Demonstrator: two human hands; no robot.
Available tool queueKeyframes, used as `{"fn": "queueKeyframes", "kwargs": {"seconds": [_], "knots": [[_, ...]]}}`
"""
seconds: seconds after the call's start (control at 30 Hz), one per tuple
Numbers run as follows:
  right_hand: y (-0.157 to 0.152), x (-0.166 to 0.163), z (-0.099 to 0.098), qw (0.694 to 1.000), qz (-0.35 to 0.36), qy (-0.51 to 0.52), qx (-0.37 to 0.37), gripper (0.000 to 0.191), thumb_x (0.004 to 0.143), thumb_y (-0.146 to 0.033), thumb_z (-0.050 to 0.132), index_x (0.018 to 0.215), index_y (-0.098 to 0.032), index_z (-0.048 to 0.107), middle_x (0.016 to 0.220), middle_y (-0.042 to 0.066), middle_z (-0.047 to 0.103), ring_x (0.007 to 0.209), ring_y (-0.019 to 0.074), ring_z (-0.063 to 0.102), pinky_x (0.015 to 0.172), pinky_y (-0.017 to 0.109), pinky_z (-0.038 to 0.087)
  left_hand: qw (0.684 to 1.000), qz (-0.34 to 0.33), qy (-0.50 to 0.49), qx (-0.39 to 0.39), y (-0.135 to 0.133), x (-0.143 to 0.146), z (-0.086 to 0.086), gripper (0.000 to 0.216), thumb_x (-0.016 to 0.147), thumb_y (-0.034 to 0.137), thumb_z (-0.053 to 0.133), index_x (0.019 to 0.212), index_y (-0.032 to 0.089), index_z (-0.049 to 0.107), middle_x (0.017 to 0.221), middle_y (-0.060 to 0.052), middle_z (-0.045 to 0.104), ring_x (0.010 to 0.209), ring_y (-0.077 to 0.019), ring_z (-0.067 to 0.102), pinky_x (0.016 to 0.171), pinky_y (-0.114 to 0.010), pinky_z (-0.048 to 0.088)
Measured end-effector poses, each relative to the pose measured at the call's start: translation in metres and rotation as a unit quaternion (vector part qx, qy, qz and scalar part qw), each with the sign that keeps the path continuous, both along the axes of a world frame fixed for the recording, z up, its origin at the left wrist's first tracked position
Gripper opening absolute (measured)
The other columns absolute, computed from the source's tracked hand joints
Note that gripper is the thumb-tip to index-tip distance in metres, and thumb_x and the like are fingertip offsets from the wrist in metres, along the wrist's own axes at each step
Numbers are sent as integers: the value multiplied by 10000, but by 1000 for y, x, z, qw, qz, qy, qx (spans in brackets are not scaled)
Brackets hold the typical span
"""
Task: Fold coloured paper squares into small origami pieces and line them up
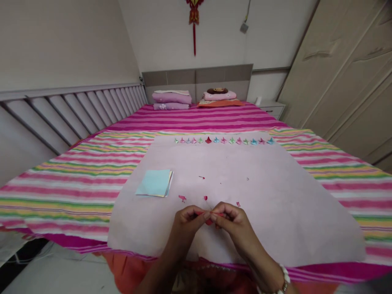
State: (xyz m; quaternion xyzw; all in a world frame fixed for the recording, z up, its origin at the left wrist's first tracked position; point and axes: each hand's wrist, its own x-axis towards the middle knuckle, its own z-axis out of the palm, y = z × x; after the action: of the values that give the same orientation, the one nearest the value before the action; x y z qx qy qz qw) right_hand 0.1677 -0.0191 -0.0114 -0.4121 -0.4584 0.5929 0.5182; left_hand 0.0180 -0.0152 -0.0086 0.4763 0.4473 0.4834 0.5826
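Observation:
My left hand (189,219) and my right hand (232,220) meet over the near edge of a pale pink sheet (275,196) spread on the bed. Both pinch a small piece of red paper (209,221) between their fingertips. Most of the paper is hidden by my fingers. A stack of paper squares with a light blue one on top (154,183) lies to the left of my hands. Along the sheet's far edge stands a row of small folded paper shapes (223,141) in pink, green, blue and red.
Tiny red paper scraps (182,198) dot the sheet just beyond my hands. The bed has a striped pink cover (76,175), folded blankets and pillows (171,100) at the headboard, a slatted rail on the left and a wardrobe (346,73) on the right.

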Motion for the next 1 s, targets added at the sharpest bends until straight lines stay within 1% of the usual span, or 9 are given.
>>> {"fn": "queueKeyframes", "kwargs": {"seconds": [0.2,0.37,0.43,0.5,0.6,0.67,0.73,0.87,1.0], "knots": [[-1,4,-4,1000,-3,10,-21,159,665,-317,771,662,-170,711,623,17,685,554,122,523,567,250,402,999,-6,42,9,-3,-2,1,238,794,335,633,660,153,706,653,-15,684,684,-157,587,681,-259,436],[-4,8,-8,999,7,22,-30,153,699,-314,742,719,-162,734,570,9,662,560,126,544,602,257,407,998,-12,55,32,-3,-2,-1,311,863,358,535,726,159,732,679,-23,697,691,-155,579,700,-265,442],[-4,9,-8,999,-8,23,-26,145,700,-307,742,715,-163,731,573,7,662,555,121,540,596,252,404,998,-7,51,27,-3,0,-3,248,833,351,583,775,161,733,725,-27,711,722,-160,596,714,-267,452],[-4,10,-8,999,-25,25,-19,140,700,-304,742,705,-165,726,563,-2,649,545,115,533,583,246,400,999,-15,36,15,-3,2,-6,181,752,328,680,802,159,723,751,-30,719,740,-170,616,715,-272,462],[-4,10,-7,999,-35,23,-11,144,697,-307,742,685,-166,718,556,-10,632,537,111,523,566,240,394,999,-38,26,5,-3,5,-12,167,697,312,726,722,150,694,696,-26,703,689,-168,614,666,-267,458],[-4,9,-6,999,-40,16,-6,152,696,-311,742,673,-163,713,574,-5,636,540,110,518,563,240,392,998,-32,45,5,-3,5,-14,207,717,324,700,620,147,652,614,-14,665,627,-152,587,620,-255,438],[-4,9,-7,999,-51,7,-4,165,696,-318,741,659,-161,706,577,-4,630,545,111,511,562,242,391,997,-22,68,5,-2,5,-16,232,719,325,688,582,150,622,575,-3,636,595,-144,566,597,-250,425],[-2,10,-10,997,-79,-9,-6,179,663,-315,770,626,-162,684,564,-11,608,543,111,489,547,241,377,994,-17,105,19,-2,5,-15,208,742,331,649,633,156,627,606,-7,635,615,-153,569,600,-252,427],[-2,9,-13,996,-88,-4,8,197,660,-306,776,587,-167,657,535,-22,582,534,108,470,532,236,356,986,-22,154,60,-4,5,-16,231,817,338,575,672,164,623,638,-15,637,635,-157,572,612,-255,427]]}}
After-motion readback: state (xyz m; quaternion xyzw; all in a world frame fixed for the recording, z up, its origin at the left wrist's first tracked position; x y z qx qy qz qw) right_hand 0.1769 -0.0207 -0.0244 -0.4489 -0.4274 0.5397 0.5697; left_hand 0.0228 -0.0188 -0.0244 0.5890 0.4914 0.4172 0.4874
